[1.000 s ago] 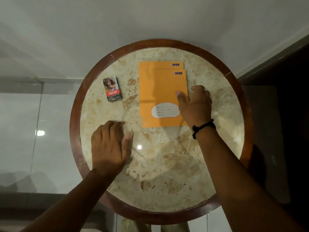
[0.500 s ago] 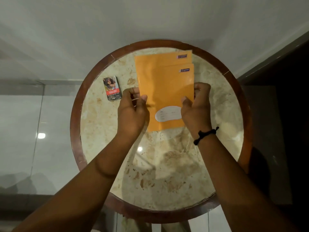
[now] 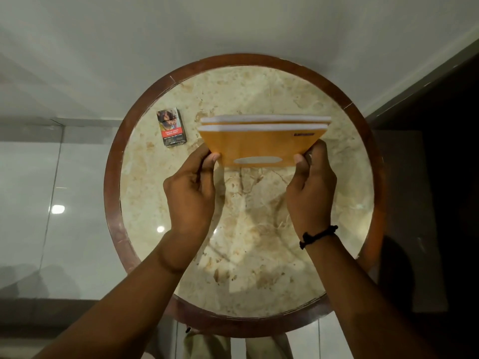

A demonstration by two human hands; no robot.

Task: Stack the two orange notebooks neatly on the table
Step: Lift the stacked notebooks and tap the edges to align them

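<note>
Two orange notebooks [image 3: 261, 145] are held together, tilted up nearly on edge above the round marble table [image 3: 259, 229], their white page edges facing up. The rear notebook's top edge sits slightly higher than the front one's. My left hand [image 3: 191, 193] grips their left side, thumb on the front cover. My right hand [image 3: 309, 193], with a black cord at the wrist, grips their right side. A white oval label shows low on the front cover.
A small cigarette pack [image 3: 171, 127] lies on the table's left part, left of the notebooks. The table has a dark wooden rim [image 3: 111, 182]. Glossy white floor tiles surround it, and a dark area lies to the right.
My left hand came off the table and took the notebooks' left side. Both hands lifted the pair from lying flat and tilted them up toward standing on edge.
</note>
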